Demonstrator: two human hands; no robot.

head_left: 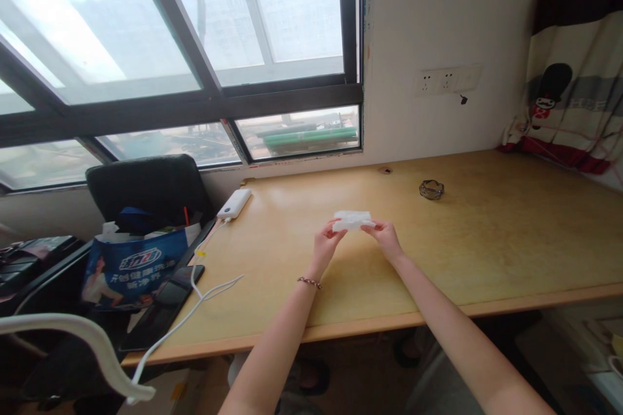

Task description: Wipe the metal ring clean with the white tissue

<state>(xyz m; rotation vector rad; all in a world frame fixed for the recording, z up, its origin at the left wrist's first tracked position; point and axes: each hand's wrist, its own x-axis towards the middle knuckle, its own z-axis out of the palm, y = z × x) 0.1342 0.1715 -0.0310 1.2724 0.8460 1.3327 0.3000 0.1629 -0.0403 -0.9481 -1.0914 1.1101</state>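
A small folded white tissue point(352, 219) is stretched between my two hands, over the middle of the wooden desk point(360, 285). Its left end is pinched by my left hand point(328, 238), which wears a beaded bracelet point(310, 283) at the wrist. On the opposite end, the thumb and fingers of my right hand point(386, 238) are closed. Both hands stay near each other, thumbs towards me. Whether the tissue touches the desk I cannot tell.
A dark metallic bracelet-like ring point(431, 189) lies at the back right. On the left are a white power bank point(234, 204), a white cable point(198, 285), a dark tablet or phone point(163, 308) and a blue bag point(139, 266) on a chair point(146, 185). Behind stands a window point(287, 92).
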